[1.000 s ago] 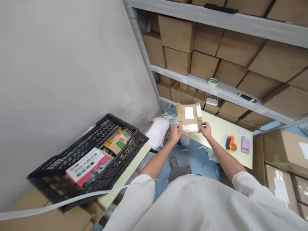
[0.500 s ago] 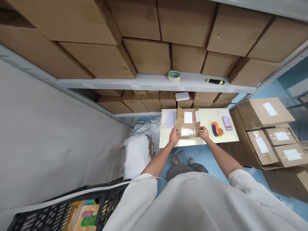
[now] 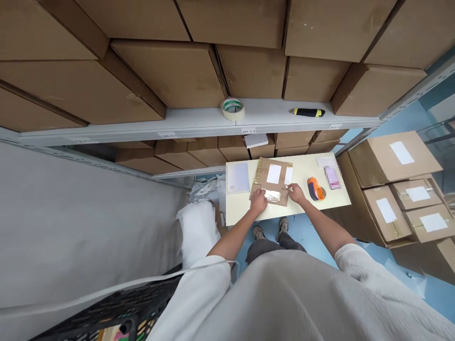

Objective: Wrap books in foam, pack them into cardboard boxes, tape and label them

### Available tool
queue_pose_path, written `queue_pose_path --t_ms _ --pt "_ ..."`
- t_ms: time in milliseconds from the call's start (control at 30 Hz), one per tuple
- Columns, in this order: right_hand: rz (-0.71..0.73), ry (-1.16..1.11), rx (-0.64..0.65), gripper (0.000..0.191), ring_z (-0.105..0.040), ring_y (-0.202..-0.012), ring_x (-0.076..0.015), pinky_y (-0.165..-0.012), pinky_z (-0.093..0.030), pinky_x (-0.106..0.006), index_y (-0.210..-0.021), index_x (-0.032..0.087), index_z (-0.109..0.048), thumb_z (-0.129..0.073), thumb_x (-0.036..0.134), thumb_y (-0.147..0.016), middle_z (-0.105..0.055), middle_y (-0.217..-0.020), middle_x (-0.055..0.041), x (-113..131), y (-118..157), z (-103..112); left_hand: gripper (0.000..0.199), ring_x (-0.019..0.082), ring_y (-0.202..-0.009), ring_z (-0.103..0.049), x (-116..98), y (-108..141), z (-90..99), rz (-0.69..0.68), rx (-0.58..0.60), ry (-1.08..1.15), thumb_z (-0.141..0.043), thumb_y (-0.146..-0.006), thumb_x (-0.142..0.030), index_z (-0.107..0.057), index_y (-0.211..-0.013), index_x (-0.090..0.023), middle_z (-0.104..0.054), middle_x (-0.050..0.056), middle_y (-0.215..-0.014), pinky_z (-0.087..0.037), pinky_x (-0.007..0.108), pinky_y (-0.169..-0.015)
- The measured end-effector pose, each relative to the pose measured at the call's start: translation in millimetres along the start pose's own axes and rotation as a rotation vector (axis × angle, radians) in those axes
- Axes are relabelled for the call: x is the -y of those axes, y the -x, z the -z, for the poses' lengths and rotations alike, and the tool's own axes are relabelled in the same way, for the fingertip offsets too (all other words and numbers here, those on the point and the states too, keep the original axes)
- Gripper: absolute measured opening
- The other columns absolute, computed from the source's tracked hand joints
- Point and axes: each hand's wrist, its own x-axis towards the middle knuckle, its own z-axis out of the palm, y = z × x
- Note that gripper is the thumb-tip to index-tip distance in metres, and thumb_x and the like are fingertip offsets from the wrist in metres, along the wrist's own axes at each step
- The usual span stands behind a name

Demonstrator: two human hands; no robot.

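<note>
A flat brown cardboard mailer [image 3: 272,182] with white labels and a shiny strip of clear tape lies on a pale cream table [image 3: 249,210]. My left hand [image 3: 258,201] grips its lower left edge, beside the tape. My right hand [image 3: 296,193] pinches its right edge, close to an orange tape dispenser [image 3: 315,188]. Further right lies a pixelated pink-purple packet [image 3: 332,177], and a pale lilac-white sheet stack [image 3: 238,177] sits left of the mailer.
Above the table, a grey metal shelf [image 3: 199,125] holds stacked cartons, a tape roll [image 3: 232,109] and a yellow-black utility knife [image 3: 309,112]. Taped cartons [image 3: 386,184] stand right; white packing film [image 3: 197,227] and a black plastic crate [image 3: 106,322] lie left.
My view has swung from the crate and wall toward the shelf. The mailer has gone from held up in both hands to lying flat on the table, with both hands still on it.
</note>
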Motion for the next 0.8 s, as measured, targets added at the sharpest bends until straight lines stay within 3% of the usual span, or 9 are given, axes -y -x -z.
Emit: queue_pose_path --t_ms 167,333,433,567,800 --pt "0.280 0.213 0.211 0.048 -0.060 -0.139 -0.0311 -0.110 -0.054 -0.045 -0.141 0.025 -0.069 -0.049 0.015 -0.098 -0.065 -0.155 -0.0105 8.6 -27.4 13.0 0.058 0.035 -0.137 -0.061 -25.9 -5.6 -26.0 -0.007 0.165 -0.084 -0.055 -0.096 -0.017 -0.056 -0.154 -0.022 -0.062 0.018 -0.154 -0.047 0.051 -0.115" --pt "0.395 0.398 0.335 0.060 -0.046 -0.155 -0.0343 -0.118 -0.046 -0.048 -0.158 0.023 -0.057 -0.052 0.017 -0.099 -0.051 -0.170 -0.0142 4.9 -38.8 21.4 0.077 0.040 -0.158 -0.043 -39.5 -11.5 -44.7 0.006 0.251 -0.146 -0.062 -0.094 -0.024 -0.041 -0.168 -0.024 -0.037 0.019 -0.178 -0.036 0.056 -0.125" --pt "0.426 0.452 0.358 0.059 -0.054 -0.147 -0.0350 -0.116 -0.046 -0.046 -0.156 0.021 -0.058 -0.056 0.018 -0.097 -0.057 -0.164 -0.0172 2.0 -41.5 29.1 0.079 0.040 -0.163 -0.037 -45.0 -18.3 -47.7 0.009 0.269 -0.164 -0.063 -0.095 -0.027 -0.038 -0.170 -0.025 -0.031 0.018 -0.182 -0.030 0.057 -0.129" --pt "0.450 0.520 0.402 0.044 -0.068 -0.126 -0.0351 -0.108 -0.047 -0.046 -0.140 0.017 -0.067 -0.055 0.018 -0.098 -0.071 -0.141 -0.0205 3.6 -39.3 36.6 0.077 0.040 -0.163 -0.035 -51.4 -31.5 -44.5 0.043 0.275 -0.170 -0.060 -0.097 -0.030 -0.037 -0.170 -0.021 -0.034 0.021 -0.180 -0.025 0.060 -0.131" --pt "0.480 0.503 0.421 0.039 -0.068 -0.129 -0.0352 -0.110 -0.048 -0.046 -0.136 0.016 -0.070 -0.057 0.019 -0.099 -0.074 -0.136 -0.0205 5.6 -25.7 30.7 0.085 0.045 -0.171 -0.016 -57.3 -49.2 -32.6 0.110 0.310 -0.194 -0.057 -0.095 -0.031 -0.029 -0.175 -0.018 -0.023 0.021 -0.184 -0.011 0.070 -0.134"
